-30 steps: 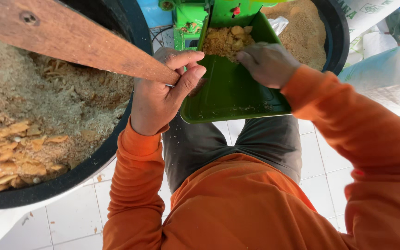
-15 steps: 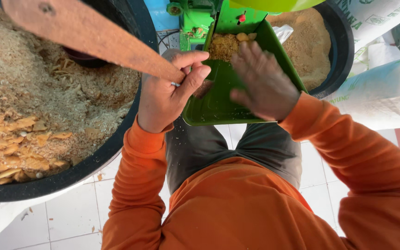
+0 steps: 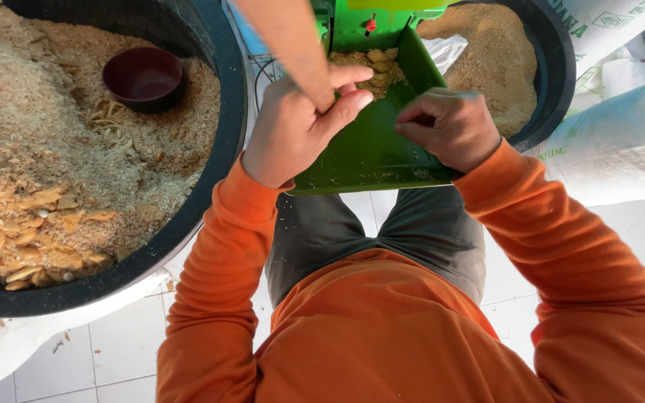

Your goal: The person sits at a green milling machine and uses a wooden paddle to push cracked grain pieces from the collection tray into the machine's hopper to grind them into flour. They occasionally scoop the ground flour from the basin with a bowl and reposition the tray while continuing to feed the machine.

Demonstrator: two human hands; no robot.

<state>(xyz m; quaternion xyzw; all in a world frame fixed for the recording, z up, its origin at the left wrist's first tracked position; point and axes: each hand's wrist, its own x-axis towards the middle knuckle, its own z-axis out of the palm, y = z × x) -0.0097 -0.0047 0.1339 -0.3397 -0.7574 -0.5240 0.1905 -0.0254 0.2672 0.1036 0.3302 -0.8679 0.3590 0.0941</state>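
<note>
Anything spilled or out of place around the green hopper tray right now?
Little stands out. A few pale crumbs lie scattered on the white floor tiles below the big black tub. The left hand grips a wooden stick over the green tray; the right hand is curled above it.

A: Was there room in the green tray [image 3: 371,153]?

B: Its lower half lay bare between the left hand [image 3: 300,123] and the right hand [image 3: 449,127]. Tan chunks [image 3: 371,67] blocked the top end.

A: And the sides?

B: The wooden stick [image 3: 293,41] crossed above the left hand. The big black tub [image 3: 222,112] crowded the left, another black tub [image 3: 554,67] the right.
</note>
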